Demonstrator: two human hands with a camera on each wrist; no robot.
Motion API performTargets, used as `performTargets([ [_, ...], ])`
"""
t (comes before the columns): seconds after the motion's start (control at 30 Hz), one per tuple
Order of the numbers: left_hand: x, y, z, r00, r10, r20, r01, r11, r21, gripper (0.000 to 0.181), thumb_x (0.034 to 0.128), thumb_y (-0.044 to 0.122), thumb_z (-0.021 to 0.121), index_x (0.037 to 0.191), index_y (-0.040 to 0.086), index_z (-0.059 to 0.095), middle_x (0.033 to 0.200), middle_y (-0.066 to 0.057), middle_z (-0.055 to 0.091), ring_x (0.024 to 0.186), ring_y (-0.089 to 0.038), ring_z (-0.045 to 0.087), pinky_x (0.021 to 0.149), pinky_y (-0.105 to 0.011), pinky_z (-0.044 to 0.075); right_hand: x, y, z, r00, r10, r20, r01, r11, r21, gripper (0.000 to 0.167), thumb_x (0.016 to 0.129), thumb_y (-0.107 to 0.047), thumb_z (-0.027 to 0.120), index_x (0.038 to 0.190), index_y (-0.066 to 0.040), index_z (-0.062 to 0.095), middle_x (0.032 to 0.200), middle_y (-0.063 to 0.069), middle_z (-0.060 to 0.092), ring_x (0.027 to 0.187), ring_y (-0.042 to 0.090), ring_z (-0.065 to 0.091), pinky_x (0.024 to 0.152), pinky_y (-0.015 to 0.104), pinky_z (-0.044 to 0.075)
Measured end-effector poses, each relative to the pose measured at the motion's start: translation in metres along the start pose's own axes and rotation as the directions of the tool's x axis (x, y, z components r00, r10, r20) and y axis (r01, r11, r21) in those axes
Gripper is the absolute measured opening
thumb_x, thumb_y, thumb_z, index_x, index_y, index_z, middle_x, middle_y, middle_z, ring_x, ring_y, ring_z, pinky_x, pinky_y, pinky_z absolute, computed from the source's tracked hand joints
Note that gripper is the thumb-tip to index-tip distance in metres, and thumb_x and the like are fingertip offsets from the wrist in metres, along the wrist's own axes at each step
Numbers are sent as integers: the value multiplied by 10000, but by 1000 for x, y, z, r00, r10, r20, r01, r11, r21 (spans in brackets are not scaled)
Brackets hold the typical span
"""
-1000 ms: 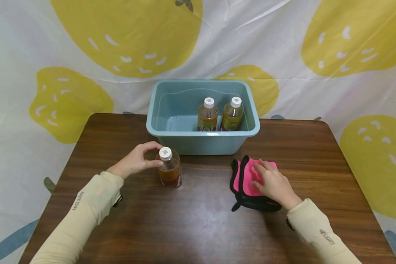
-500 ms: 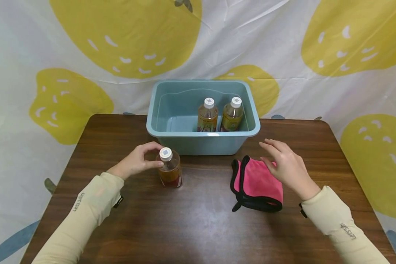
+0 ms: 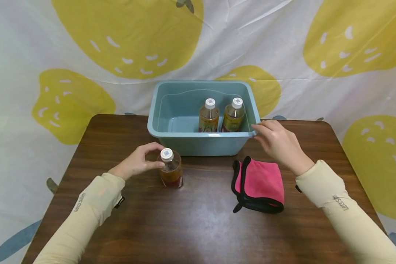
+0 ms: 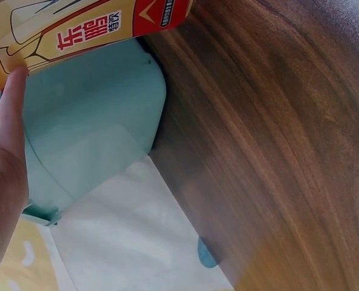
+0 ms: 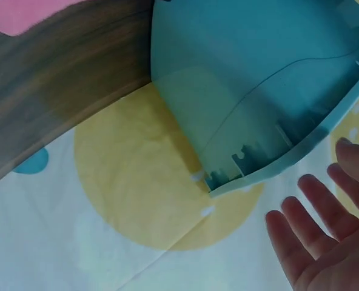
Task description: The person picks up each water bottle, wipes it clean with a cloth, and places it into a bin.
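My left hand holds a clear drink bottle with a white cap, thumb and fingers around its upper part. The bottle stands on the table, left and in front of a blue plastic bin. In the left wrist view, red and yellow print shows on the bottle's label, with a finger against it. My right hand is at the bin's front right corner. Its fingers are spread and loosely bent near the rim, holding nothing; contact with the rim is unclear.
Two similar bottles, one in the middle and one at the right, stand upright inside the bin. A folded pink cloth with black edging lies on the brown wooden table. A lemon-patterned sheet hangs behind.
My right hand has left the pink cloth, risen, and moved up and left to the bin's right corner. The left hand and its bottle have stayed in place.
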State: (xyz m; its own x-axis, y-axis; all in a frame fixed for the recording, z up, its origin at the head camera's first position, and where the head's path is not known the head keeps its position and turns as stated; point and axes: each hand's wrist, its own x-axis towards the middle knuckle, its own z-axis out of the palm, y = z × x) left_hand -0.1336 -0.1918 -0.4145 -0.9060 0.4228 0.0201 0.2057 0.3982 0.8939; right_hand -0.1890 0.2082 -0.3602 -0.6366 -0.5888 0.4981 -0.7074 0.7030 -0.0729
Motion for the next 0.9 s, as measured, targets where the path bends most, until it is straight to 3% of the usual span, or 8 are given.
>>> performTargets([
  [0.3,1,1,2,1000,20,-2,-20,1000,8,378,721,41,742,1067,9,595,1030,-109,597,992,-206,528,871,-476,437,14,1,7,989,-31,146,13,993,121,240,732,6,713,970,-8,682,883,114,641,841,275,566,699,392,499],
  [0.47,-2,1,3,997,78,-5,-78,997,-11,353,741,10,716,1068,-2,583,1039,-117,578,1003,-187,518,802,-429,495,16,1,9,989,-47,138,26,989,147,191,717,69,695,899,10,692,814,117,635,775,279,537,662,375,469],
  [0.63,-5,3,6,988,154,-14,-153,985,86,326,775,29,690,1080,36,577,1056,-79,566,1007,-175,515,777,-313,511,18,-1,11,992,1,129,-19,990,139,166,715,75,689,867,11,706,784,120,636,751,287,532,653,379,462],
  [0.9,-10,6,15,995,71,-69,-67,996,59,452,728,122,754,1138,75,570,1118,-69,564,1044,-197,511,770,-302,512,21,-6,12,985,52,162,-74,988,138,146,735,75,669,869,27,703,797,137,639,748,299,530,661,386,463],
])
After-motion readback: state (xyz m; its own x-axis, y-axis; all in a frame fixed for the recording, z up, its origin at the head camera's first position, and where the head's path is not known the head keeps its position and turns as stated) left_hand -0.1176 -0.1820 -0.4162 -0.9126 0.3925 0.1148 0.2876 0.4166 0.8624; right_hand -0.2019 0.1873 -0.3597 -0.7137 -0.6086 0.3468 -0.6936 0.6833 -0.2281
